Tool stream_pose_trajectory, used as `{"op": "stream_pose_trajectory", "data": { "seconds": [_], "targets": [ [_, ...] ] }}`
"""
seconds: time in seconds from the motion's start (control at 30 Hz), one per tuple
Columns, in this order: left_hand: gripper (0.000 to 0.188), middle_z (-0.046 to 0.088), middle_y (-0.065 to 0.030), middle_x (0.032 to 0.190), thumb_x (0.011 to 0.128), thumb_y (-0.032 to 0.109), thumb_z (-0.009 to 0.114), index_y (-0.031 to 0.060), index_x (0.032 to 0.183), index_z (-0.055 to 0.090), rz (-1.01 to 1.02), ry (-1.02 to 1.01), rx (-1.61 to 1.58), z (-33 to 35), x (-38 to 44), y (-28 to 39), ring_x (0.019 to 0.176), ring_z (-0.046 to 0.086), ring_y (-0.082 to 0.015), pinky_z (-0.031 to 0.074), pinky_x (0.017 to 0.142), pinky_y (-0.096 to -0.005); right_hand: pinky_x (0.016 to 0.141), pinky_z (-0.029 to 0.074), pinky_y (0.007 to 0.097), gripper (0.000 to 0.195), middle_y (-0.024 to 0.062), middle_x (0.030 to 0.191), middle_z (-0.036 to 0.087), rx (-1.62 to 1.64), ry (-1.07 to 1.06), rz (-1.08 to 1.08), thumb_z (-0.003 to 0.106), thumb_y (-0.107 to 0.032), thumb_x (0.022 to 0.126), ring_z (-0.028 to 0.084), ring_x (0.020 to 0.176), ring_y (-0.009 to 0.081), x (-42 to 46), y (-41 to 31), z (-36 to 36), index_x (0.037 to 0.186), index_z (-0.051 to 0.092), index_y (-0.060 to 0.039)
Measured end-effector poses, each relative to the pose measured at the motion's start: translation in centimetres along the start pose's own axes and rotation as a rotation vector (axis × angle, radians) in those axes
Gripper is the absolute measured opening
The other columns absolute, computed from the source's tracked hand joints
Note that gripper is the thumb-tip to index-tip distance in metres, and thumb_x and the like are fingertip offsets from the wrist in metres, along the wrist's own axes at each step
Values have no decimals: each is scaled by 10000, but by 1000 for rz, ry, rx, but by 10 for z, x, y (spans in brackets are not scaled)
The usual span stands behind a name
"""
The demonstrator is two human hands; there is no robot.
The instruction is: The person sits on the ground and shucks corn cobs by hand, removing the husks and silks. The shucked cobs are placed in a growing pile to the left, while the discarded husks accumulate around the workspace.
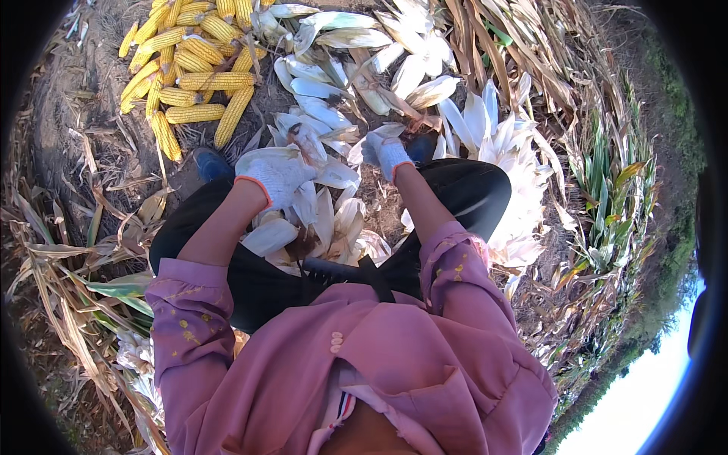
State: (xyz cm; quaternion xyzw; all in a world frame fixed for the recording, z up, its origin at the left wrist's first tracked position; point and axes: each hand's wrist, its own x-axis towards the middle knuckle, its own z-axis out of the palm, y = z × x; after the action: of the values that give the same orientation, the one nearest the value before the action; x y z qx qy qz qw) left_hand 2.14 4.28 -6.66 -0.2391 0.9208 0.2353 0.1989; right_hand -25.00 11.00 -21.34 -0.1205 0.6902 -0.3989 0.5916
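Note:
My left hand point(277, 175), in a white knitted glove with an orange cuff, is curled around pale corn husk point(267, 154) in front of my left knee. Its fingertips are hidden, and whether an ear lies inside the husk cannot be told. My right hand point(388, 152), gloved the same way, is closed on a dry husk leaf point(355, 153) near my right foot. The two hands are apart. Between and below them, loose husks point(324, 219) cover the ground between my legs.
Bare yellow corn ears point(196, 79) lie piled at upper left. Ears still in pale husk point(352, 38) lie ahead. A bright heap of husks point(512, 182) sits beside my right knee. Dry stalks point(529, 51) lie at upper right, and more stalks point(62, 307) at left.

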Motion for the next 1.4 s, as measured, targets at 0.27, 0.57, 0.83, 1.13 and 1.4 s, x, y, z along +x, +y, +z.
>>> {"op": "stream_pose_trajectory", "data": {
  "seconds": [0.27, 0.57, 0.83, 1.13, 1.4],
  "targets": [
    [338, 586, -84, 1086, 824, 234, 535, 134, 1140, 602, 65, -370, 173, -13, 11, 61, 981, 589, -285, 439, 836, -461, 796, 494, 404, 310, 172, 948, 663, -905, 124, -316, 507, -302, 862, 626, 875, 340, 84, 14, -20, 983, 669, -68],
    [210, 571, -87, 907, 810, 164, 522, 63, 962, 626, -9, 146, 349, -4, 21, 57, 904, 551, -287, 383, 722, -391, 920, 444, 414, 553, 124, 1228, 550, -1294, 410, -594, 633, -239, 772, 540, 1095, 321, 115, -38, -16, 1296, 475, -159],
    [362, 536, -143, 1056, 808, 188, 521, 57, 1145, 554, 38, -40, 190, -27, 20, 65, 938, 507, -276, 375, 926, -437, 950, 390, 435, 647, 143, 1423, 348, -1783, 309, -909, 528, -137, 817, 379, 1278, 316, 189, -67, 23, 1416, 308, -243],
    [311, 538, -157, 1090, 813, 179, 518, 53, 1094, 560, -19, -123, 131, -35, 19, 64, 1014, 504, -303, 345, 957, -441, 868, 465, 413, 304, 148, 1043, 603, -1052, -175, -597, 592, -227, 812, 582, 968, 348, 189, 36, 103, 1098, 601, -123],
    [343, 525, -171, 1090, 832, 173, 501, 24, 1138, 540, 38, -71, 134, -32, 9, 64, 1082, 499, -384, 331, 964, -505, 775, 501, 424, 303, 192, 1063, 615, -1379, -1053, -442, 512, -260, 810, 639, 892, 336, 12, 109, 159, 996, 628, -51]
  ]
}}
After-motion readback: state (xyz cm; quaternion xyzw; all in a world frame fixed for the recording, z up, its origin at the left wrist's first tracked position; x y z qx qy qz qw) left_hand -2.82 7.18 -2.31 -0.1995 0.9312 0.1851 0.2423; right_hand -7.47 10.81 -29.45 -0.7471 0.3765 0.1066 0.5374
